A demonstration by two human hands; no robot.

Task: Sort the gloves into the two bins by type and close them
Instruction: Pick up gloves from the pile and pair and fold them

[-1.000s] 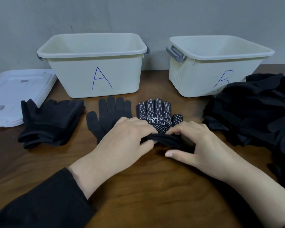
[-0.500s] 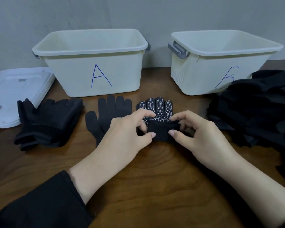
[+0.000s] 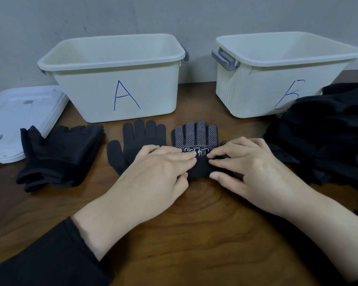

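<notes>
A black glove with white dots (image 3: 195, 134) lies flat on the wooden table, fingers pointing away from me. Its cuff is folded up over the palm, and my left hand (image 3: 155, 172) and my right hand (image 3: 248, 168) pinch that fold from either side. A plain black glove (image 3: 139, 139) lies just left of it, partly under my left hand. Bin A (image 3: 120, 83) and bin B (image 3: 277, 69), both cream and open, stand behind. A large heap of black gloves (image 3: 327, 133) lies at the right.
A small stack of plain black gloves (image 3: 58, 155) lies at the left. White lids (image 3: 15, 118) rest flat at the far left, beside bin A. A grey wall rises right behind the bins.
Both hands have folded the dotted glove's cuff up from the table's near side over its palm and now press it down. The view has shifted slightly.
</notes>
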